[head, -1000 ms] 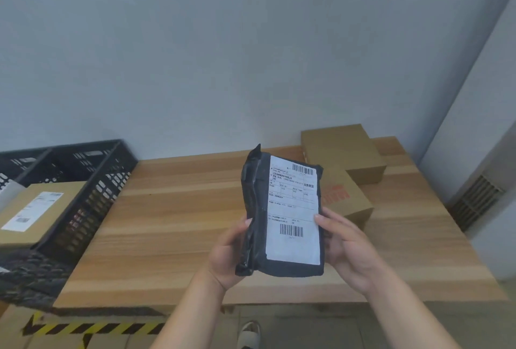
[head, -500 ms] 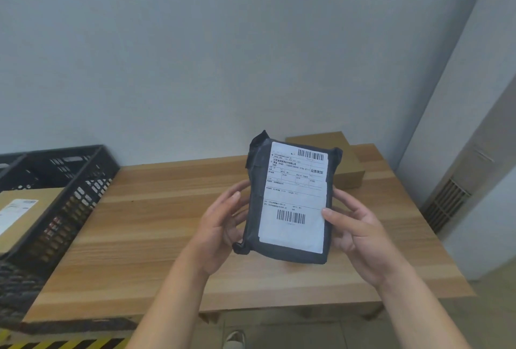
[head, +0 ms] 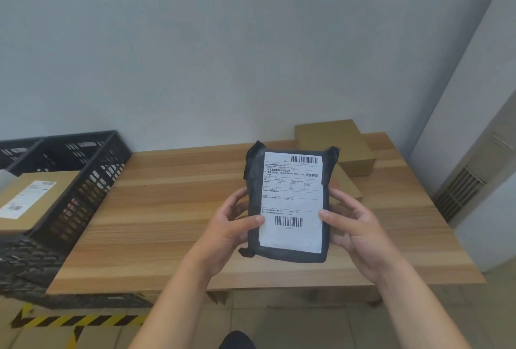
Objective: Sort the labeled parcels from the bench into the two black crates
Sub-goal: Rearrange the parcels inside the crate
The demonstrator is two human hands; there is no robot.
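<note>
Left hand (head: pixel 226 234): over the bench's (head: pixel 173 203) near edge, thumb pressed on the parcel's front, fingers curled behind its left side.
Right hand (head: pixel 354 237): same grip on the right side, thumb at the label's edge.
Black poly mailer (head: pixel 290 203): held upright above the bench's near half, white shipping label facing up.
Handling: probably light, soft and slick; pinch both long edges, not the loose corners.
Room: bare wood runs to the bench's left edge; the crate wall there seems higher, so lift over.
Near black crate (head: pixel 92 172): against the bench's left edge, holding a labelled carton (head: pixel 36 195).
Second crate (head: pixel 19 150): beyond, further left.
Cardboard boxes (head: pixel 332 139): bench's far right corner.
</note>
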